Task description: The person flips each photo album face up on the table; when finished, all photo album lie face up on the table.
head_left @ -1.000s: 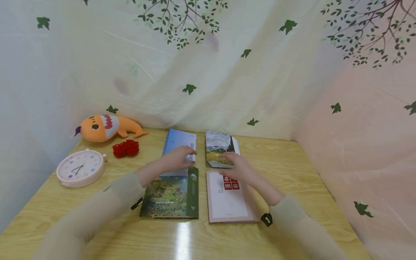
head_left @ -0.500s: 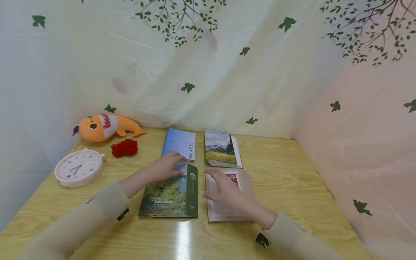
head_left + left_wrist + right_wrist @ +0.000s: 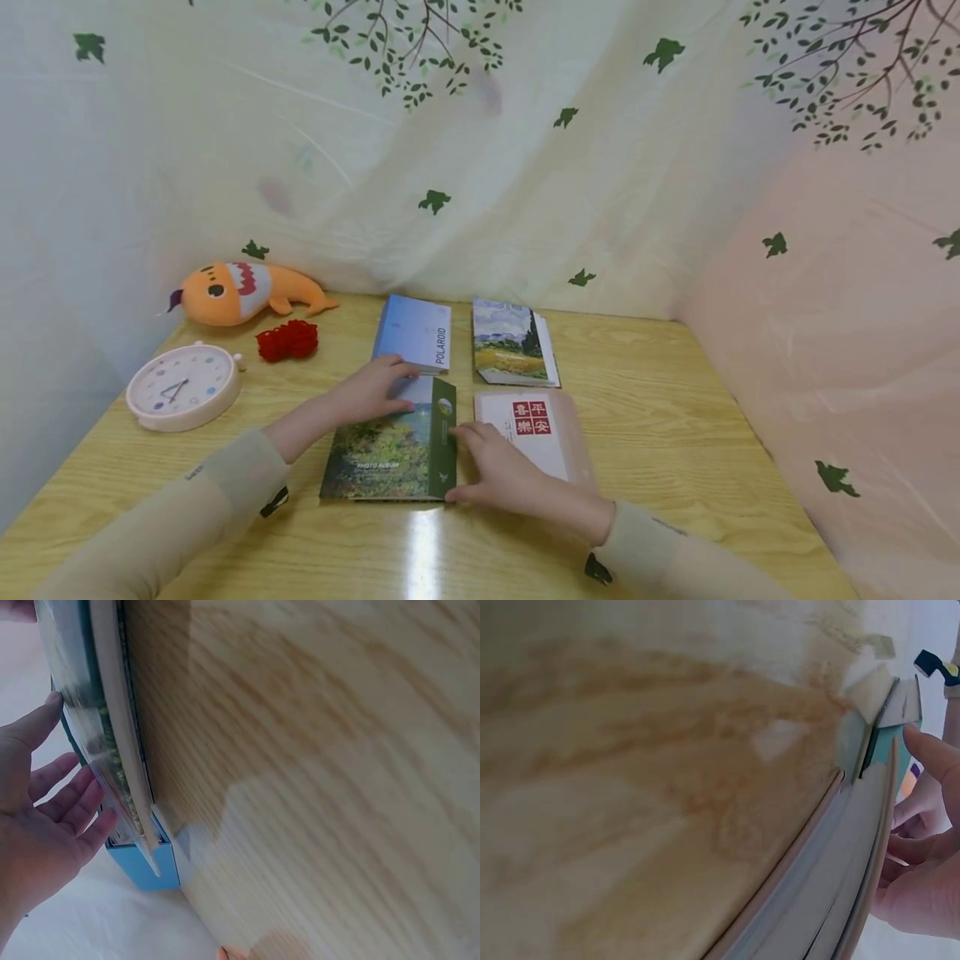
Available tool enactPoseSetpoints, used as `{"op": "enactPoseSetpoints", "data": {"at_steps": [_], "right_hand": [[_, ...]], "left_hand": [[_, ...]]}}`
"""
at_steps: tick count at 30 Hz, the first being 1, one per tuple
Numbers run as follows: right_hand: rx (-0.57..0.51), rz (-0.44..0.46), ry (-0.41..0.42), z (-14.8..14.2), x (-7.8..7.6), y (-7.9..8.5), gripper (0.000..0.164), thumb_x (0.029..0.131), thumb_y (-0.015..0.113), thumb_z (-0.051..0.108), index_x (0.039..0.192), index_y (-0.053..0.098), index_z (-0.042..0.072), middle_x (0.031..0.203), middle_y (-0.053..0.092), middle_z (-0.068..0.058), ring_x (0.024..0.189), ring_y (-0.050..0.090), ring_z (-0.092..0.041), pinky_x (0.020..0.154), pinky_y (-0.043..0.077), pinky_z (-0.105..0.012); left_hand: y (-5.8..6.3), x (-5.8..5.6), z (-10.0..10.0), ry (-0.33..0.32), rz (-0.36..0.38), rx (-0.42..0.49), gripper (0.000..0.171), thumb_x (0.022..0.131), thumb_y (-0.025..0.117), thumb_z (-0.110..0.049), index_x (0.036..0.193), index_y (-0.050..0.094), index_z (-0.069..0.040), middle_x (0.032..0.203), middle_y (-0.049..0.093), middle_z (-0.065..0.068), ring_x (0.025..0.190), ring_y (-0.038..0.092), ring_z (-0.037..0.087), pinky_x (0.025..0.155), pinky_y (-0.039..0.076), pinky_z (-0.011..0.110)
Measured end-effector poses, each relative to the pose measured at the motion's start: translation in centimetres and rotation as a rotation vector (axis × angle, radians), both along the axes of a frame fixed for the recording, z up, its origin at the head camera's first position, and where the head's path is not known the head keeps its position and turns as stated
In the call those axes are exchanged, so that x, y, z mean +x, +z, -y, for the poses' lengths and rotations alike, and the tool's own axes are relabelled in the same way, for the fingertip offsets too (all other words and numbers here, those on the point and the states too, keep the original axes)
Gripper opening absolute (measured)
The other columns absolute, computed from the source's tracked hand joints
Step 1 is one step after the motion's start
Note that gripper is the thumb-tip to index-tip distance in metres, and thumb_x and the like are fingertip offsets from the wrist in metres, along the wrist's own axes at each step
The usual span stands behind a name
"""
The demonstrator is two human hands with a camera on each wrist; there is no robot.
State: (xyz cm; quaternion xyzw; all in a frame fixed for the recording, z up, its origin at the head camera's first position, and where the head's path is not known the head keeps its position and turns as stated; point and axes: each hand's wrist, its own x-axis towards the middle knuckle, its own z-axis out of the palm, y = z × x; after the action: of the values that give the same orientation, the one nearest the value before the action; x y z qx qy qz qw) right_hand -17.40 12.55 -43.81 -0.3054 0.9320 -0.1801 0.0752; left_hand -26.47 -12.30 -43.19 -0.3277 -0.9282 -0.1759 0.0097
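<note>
In the head view, my left hand (image 3: 363, 396) lies over the upper left of the green photo album (image 3: 382, 458), fingers loosely bent. In the left wrist view, the left hand's fingers (image 3: 64, 799) spread against the album's cover. My right hand (image 3: 506, 475) reaches over a pale pink book (image 3: 558, 450) with red square characters, its thumb and fingertips at the album's right edge. The right wrist view has the right thumb (image 3: 930, 754) by the album's spine edge; whether it presses there I cannot tell. The album lies flat and closed.
Behind the album is a blue book marked POLAROID (image 3: 412, 329). Right of that lies a book with a painted landscape (image 3: 510, 342). At left are a pink alarm clock (image 3: 183, 387), red yarn (image 3: 288, 340) and an orange plush toy (image 3: 240, 293). A curtain (image 3: 480, 233) hangs at the table's back edge.
Both hands have come back from the rear books toward the front ones. My right hand has shifted left and nearer, from the pink book to the album's right edge. The books look unmoved.
</note>
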Motion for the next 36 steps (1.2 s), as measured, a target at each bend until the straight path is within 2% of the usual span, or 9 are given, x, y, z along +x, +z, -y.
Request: {"op": "enactPoseSetpoints", "data": {"at_steps": [7,16,20,25,32,36], "right_hand": [[0.059,-0.032,0.041,0.6,0.0,0.0,0.093,0.071,0.073,0.059,0.141,0.041,0.006,0.138,0.046,-0.011,0.125,0.046,-0.025,0.104,0.041,-0.039],[0.105,-0.052,0.048,0.9,0.2,0.0,0.092,0.071,0.074,0.059,0.140,0.043,0.007,0.136,0.047,-0.010,0.119,0.051,-0.023,0.101,0.044,-0.038],[0.121,-0.045,0.039,1.2,0.2,0.0,0.091,0.071,0.074,0.058,0.140,0.043,0.007,0.135,0.047,-0.010,0.118,0.051,-0.023,0.100,0.044,-0.036],[0.114,-0.045,0.037,1.3,0.4,0.1,0.089,0.071,0.076,0.054,0.139,0.043,0.007,0.134,0.048,-0.010,0.116,0.053,-0.022,0.099,0.045,-0.035],[0.084,-0.013,0.037,1.3,0.4,0.4,0.087,0.070,0.078,0.049,0.138,0.044,0.007,0.133,0.048,-0.009,0.114,0.054,-0.020,0.097,0.046,-0.031],[0.056,0.008,0.032,1.1,0.4,0.5,0.087,0.069,0.080,0.044,0.139,0.043,0.007,0.134,0.047,-0.009,0.113,0.054,-0.019,0.095,0.048,-0.029]], "left_hand": [[0.1,-0.2,0.2,-0.008,0.035,0.008,0.050,0.081,0.074,-0.036,0.118,0.063,-0.005,0.107,0.060,0.009,0.095,0.056,0.022,0.079,0.048,0.038],[-0.2,-1.0,0.1,-0.008,0.088,-0.027,0.052,0.081,0.073,-0.039,0.121,0.062,-0.008,0.113,0.059,0.009,0.102,0.056,0.024,0.085,0.047,0.040],[-0.2,-1.1,0.1,-0.032,0.094,-0.021,0.052,0.081,0.074,-0.038,0.121,0.062,-0.007,0.112,0.060,0.009,0.101,0.056,0.023,0.084,0.047,0.040],[0.0,-1.2,0.1,-0.057,0.130,0.002,0.054,0.080,0.075,-0.035,0.123,0.061,-0.005,0.114,0.060,0.010,0.103,0.056,0.024,0.086,0.047,0.041],[0.3,-1.4,-0.2,-0.051,0.260,0.062,0.059,0.079,0.076,-0.032,0.130,0.057,-0.009,0.117,0.058,0.006,0.105,0.053,0.020,0.088,0.046,0.040],[0.4,-1.5,-0.2,-0.084,0.264,0.097,0.061,0.078,0.077,-0.031,0.130,0.057,-0.007,0.115,0.058,0.007,0.099,0.053,0.018,0.082,0.046,0.036]]}}
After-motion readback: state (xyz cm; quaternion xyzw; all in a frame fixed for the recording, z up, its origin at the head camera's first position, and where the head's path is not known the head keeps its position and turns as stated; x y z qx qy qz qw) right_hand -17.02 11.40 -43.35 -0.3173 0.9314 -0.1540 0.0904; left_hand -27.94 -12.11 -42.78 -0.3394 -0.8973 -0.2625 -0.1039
